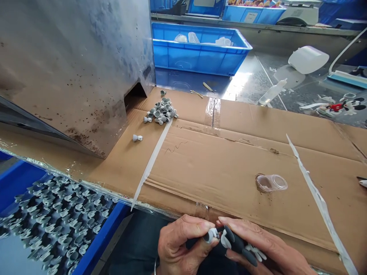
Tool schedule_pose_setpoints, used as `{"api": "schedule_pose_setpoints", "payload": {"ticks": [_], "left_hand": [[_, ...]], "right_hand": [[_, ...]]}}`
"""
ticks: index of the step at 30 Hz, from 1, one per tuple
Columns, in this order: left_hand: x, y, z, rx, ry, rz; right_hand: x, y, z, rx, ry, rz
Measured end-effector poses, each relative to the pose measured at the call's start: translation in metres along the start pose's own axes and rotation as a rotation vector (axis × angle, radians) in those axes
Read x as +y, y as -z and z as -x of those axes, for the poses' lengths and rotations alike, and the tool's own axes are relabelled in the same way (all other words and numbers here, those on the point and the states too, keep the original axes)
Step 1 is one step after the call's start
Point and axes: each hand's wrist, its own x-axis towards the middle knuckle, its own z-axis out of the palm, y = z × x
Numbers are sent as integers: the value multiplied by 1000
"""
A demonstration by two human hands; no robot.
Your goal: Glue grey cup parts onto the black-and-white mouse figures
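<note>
My left hand [179, 240] is at the bottom edge, its thumb and fingers pinched on a small grey and white piece [212, 234]. My right hand [258, 248] is closed round a black and white toy figure part [237, 244] with white gloved hands. The two pieces meet between my hands, just in front of the cardboard sheet [229, 152]. A pile of small grey cone-shaped pieces [161, 111] lies on the cardboard at the back left. One single grey piece [137, 138] lies apart from it.
A blue bin of several grey pieces [51, 225] sits at lower left. A large stained metal housing [71, 65] fills the upper left. A clear small cup [271, 182] lies on the cardboard. Behind are a blue crate [197, 47], a squeeze bottle [272, 91] and a mouse figure [341, 107].
</note>
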Motion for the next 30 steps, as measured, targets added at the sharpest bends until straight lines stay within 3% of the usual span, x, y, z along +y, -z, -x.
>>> {"api": "schedule_pose_setpoints", "payload": {"ticks": [30], "left_hand": [[1,2,0,-44,17,17]], "right_hand": [[-1,-2,3,7,35,15]]}}
